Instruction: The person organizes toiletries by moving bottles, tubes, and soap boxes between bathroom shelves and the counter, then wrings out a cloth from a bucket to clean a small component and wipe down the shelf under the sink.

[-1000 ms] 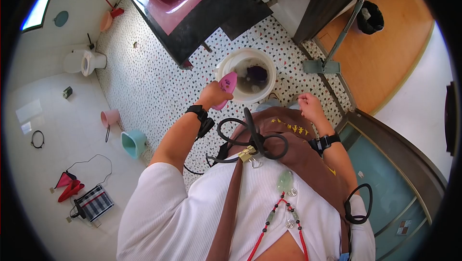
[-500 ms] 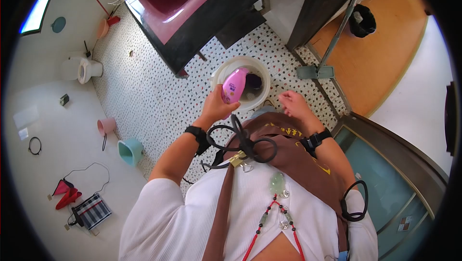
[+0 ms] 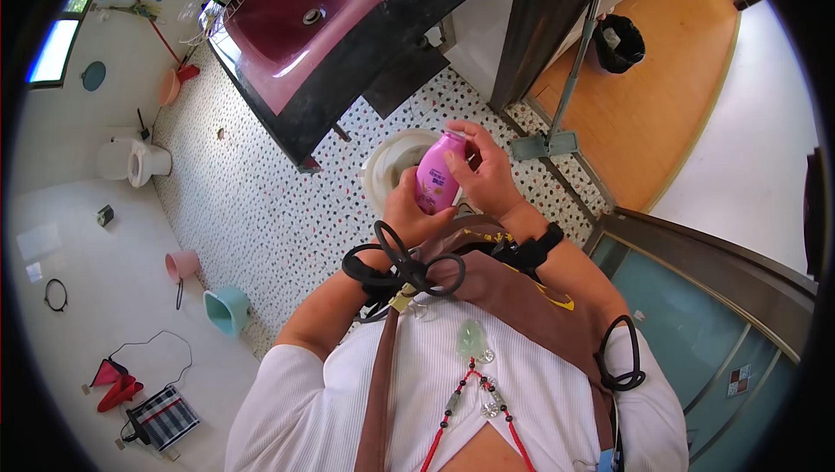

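Landmark: white bucket (image 3: 372,178) on the speckled floor. Far left of bucket: pink pail (image 3: 184,266), then turquoise basin (image 3: 225,301), both on the person's side of it. Beyond bucket, slightly left: dark bench (image 3: 348,80) with pink sink (image 3: 278,2).

Left hand (image 3: 416,213) grasps the lower end of the pink bottle (image 3: 437,178), thumb across its near end. In view, bottle overlaps the bucket's right part; height above it can't be told. Bottle lies just in front of the person, between both hands, printed side facing up to the camera. Long axis slanted: base near the person and left, cap end away and a bit right. Right hand (image 3: 493,183) is at the upper end, thumb on the bottle's face, fingers curled round by the cap; it's the nearer hand to the cap, left is nearer to the base.

Right of bucket: flat mop head (image 3: 544,145); farther out, black bin (image 3: 619,44).
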Motion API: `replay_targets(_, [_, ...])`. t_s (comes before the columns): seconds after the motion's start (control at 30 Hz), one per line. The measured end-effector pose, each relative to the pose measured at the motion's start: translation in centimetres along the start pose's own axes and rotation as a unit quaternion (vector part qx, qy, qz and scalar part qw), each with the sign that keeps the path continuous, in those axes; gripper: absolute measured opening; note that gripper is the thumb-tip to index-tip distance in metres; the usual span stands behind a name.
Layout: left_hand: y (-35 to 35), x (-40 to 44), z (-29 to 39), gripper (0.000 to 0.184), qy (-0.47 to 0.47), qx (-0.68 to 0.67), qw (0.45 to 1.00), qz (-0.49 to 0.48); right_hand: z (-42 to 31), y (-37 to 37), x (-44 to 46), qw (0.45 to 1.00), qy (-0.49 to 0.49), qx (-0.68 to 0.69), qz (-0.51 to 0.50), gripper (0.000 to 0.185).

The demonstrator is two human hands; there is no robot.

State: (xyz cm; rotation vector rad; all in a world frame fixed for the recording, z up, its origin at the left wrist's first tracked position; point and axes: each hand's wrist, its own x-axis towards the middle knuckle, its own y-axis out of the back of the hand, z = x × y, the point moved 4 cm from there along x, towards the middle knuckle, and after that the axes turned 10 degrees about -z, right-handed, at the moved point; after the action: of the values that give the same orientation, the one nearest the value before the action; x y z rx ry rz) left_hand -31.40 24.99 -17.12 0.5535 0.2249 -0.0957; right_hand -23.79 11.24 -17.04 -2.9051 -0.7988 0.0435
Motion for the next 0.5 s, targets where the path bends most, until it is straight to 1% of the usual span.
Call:
replay_targets(0.03, [0.0, 0.1, 0.7, 0.070, 0.010, -0.011, 1.000, -0.008, -0.7, 0.4, 0.0, 0.998, 0.026, -0.051, 0.016, 0.031])
replay_targets(0.07, [-0.2, 0.1, 1.1, 0.070, 0.020, -0.022, 0.999, -0.019, -0.8, 0.8, 0.0, 0.998, 0.028, -0.054, 0.020, 0.031])
replay_targets(0.13, [-0.7, 0.4, 0.6, 0.071, 0.017, -0.017, 0.999, -0.031, -1.1, 1.7, 0.0, 0.993, 0.025, -0.114, -0.018, 0.031])
replay_targets(0.2, [-1.3, 1.3, 0.6, 0.071, -0.002, -0.015, 0.998, -0.057, -1.2, 2.8, -0.1, 0.987, 0.027, -0.159, -0.001, 0.033])
replay_targets(0.27, [-2.2, 2.4, 1.0, 0.069, -0.007, -0.026, 0.998, -0.063, -1.7, 4.2, -0.2, 0.980, 0.032, -0.194, 0.014, 0.030])
replay_targets(0.33, [-2.9, 3.5, 2.6, 0.067, -0.012, -0.017, 0.996, -0.082, -2.0, 6.0, -0.3, 0.975, 0.036, -0.218, 0.037, 0.028])
replay_targets(0.4, [-3.9, 4.9, 4.3, 0.064, -0.033, -0.010, 0.995, -0.097, -2.2, 8.2, -0.3, 0.974, 0.038, -0.216, 0.055, 0.028])
replay_targets(0.47, [-4.9, 6.7, 5.3, 0.062, -0.031, 0.008, 0.992, -0.118, -2.6, 10.3, -0.2, 0.975, 0.019, -0.209, 0.078, 0.026])
replay_targets(0.5, [-5.4, 7.9, 6.3, 0.069, -0.020, 0.059, 0.988, -0.144, -1.3, 11.8, 0.0, 0.983, 0.009, -0.162, 0.081, 0.034])
